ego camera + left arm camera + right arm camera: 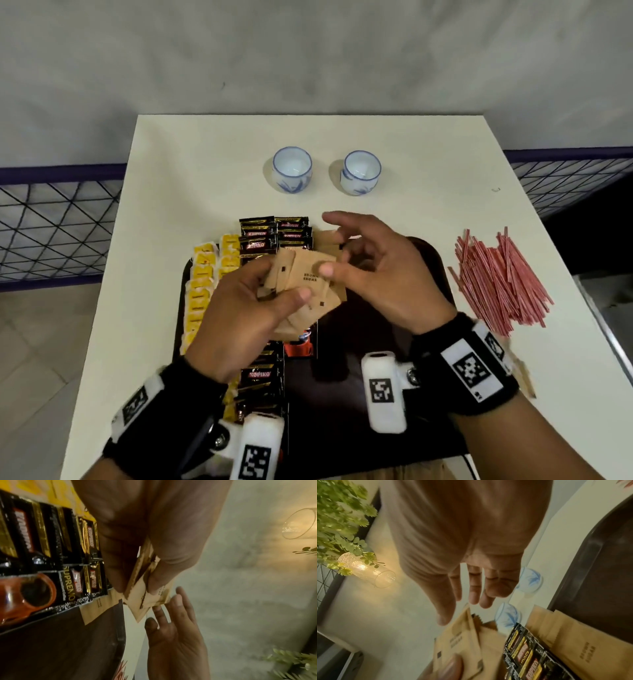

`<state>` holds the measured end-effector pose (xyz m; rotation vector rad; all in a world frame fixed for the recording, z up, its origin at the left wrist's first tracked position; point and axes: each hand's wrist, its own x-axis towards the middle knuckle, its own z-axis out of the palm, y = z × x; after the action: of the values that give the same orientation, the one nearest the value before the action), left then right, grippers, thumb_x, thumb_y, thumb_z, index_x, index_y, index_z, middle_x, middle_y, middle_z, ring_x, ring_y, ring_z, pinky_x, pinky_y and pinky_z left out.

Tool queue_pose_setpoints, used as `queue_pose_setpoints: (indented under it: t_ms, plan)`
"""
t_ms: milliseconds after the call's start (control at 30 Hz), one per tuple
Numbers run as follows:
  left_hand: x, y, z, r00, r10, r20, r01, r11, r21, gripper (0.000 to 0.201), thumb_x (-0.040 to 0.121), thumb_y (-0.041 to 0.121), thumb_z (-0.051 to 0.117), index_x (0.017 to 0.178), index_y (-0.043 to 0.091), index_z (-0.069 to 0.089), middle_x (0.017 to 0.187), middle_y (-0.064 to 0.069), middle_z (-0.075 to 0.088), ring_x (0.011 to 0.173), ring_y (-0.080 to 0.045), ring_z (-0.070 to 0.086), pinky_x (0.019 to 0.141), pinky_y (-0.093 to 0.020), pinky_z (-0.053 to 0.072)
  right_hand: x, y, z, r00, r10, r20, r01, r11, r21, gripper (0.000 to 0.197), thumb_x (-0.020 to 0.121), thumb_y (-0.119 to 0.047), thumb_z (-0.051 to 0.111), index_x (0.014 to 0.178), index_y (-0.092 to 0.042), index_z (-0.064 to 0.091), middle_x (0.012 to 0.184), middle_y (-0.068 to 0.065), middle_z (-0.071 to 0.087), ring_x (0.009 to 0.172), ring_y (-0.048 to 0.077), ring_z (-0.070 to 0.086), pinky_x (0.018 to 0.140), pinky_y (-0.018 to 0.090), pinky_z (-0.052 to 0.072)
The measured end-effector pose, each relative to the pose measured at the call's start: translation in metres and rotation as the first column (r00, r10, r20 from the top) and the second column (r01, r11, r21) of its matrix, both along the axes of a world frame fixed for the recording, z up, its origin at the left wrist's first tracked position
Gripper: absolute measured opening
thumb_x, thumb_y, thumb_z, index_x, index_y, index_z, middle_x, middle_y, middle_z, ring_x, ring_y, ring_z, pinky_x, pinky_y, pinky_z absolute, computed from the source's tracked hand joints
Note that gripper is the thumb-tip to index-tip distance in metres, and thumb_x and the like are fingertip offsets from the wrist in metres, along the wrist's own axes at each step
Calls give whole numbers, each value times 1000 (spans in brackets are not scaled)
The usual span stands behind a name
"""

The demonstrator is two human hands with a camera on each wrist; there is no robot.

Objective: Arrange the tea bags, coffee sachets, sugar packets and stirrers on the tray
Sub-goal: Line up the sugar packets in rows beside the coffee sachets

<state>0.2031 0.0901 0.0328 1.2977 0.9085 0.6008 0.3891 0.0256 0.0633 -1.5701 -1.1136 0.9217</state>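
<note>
Left hand [236, 322] pinches a fanned stack of sugar packets [308, 287] above the tray [435, 274] — likely fanned for dealing. Right hand [373, 274], fingers spread, thumb touching the top packet — holds nothing.

Brown sugar packets [310, 279] fan above the dark tray [404, 404] (tea bags [202, 277], black coffee sachets [260, 236] aboard), red stirrers [500, 277] heaped beside it.

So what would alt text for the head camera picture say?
A left hand holds a fan of brown sugar packets above a dark tray of yellow tea bags and black coffee sachets; the right hand reaches in, thumb touching them.
</note>
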Motion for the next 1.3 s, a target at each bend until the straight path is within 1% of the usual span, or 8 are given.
queue_pose_setpoints:
  t_ms: [67,133,333,533,667,933,1100,1300]
  plan:
    - [5,-3,1,1000,-13,16,13,1000,-3,29,82,10,80,104,28,76,100,0,78,94,-19,74,88,-48,58,0,5,-3,1000,-2,5,3,999,-44,44,73,-7,84,110,-24,69,100,9,67,82,26,64,78,38,56]
    - [8,-5,3,999,-21,36,22,1000,-8,29,83,7,77,107,22,74,101,-1,78,95,-20,74,89,-46,58,2,5,-7,999,-51,8,52,996,-79,32,71,-9,85,98,-18,70,93,7,71,85,27,68,80,43,56]
    - [9,-4,1,993,-91,72,95,994,-60,40,76,13,75,115,18,69,107,-3,77,101,-21,73,86,-39,60,12,3,-13,990,-138,-38,132,984,-121,11,78,-5,80,81,-8,70,76,4,70,57,3,59,58,17,46]
    - [3,-1,-6,998,-49,40,52,995,-86,37,81,1,75,113,18,71,104,-4,78,96,-23,74,84,-44,61,28,6,-12,969,-196,-149,184,979,-90,11,86,1,71,83,-6,63,65,11,64,47,16,56,40,23,38]
    - [-16,5,-8,1000,5,27,-2,995,-99,41,75,8,80,115,17,71,106,-6,77,98,-26,74,85,-48,59,55,1,-20,967,-215,-133,200,972,-121,11,88,7,66,84,-4,64,69,21,62,51,20,58,43,24,44]
    - [-34,2,-15,997,74,14,-72,990,-118,43,72,12,76,114,18,71,104,-6,78,95,-26,74,76,-38,62,53,0,-61,999,-31,-10,25,918,-397,17,92,8,59,84,-4,68,64,17,65,55,22,60,50,24,51]
    - [-36,-5,-19,999,48,2,-47,988,-144,42,76,9,75,116,19,71,106,-4,77,96,-24,74,74,-35,61,44,11,-67,1000,20,5,-16,907,-421,13,90,9,62,84,-2,66,57,7,62,50,13,60,47,21,50]
    - [-36,-12,-19,999,39,11,-37,987,-155,41,72,13,74,113,18,71,103,-5,78,94,-24,75,75,-33,62,37,20,-69,1000,20,13,-13,914,-406,12,89,8,64,82,-3,64,60,11,62,49,12,59,46,22,50]
